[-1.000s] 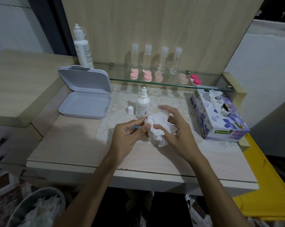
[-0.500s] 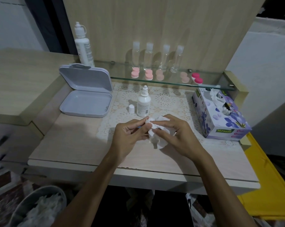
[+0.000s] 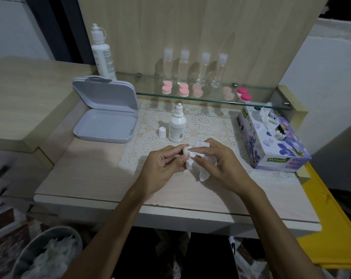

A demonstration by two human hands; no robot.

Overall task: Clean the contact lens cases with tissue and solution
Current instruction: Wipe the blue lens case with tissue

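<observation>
Both hands work together above the lace mat point(image 3: 202, 121). The right hand point(image 3: 221, 164) pinches a crumpled tissue point(image 3: 192, 158) against something small gripped in the left hand point(image 3: 162, 168); it is presumably a lens case part, but it is hidden. The uncapped solution bottle point(image 3: 177, 125) stands just behind, its cap point(image 3: 162, 132) beside it. Further pink lens cases point(image 3: 183, 90) wait on the glass shelf point(image 3: 261, 91). Recommended: twist the tissue into the well and rotate it, keeping a firm pinch.

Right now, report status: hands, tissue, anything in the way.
Both hands, left hand and right hand, pinch the crumpled tissue over the lace mat. Lens case hidden inside it. Uncapped solution bottle and cap stand just behind; nothing blocking.
</observation>
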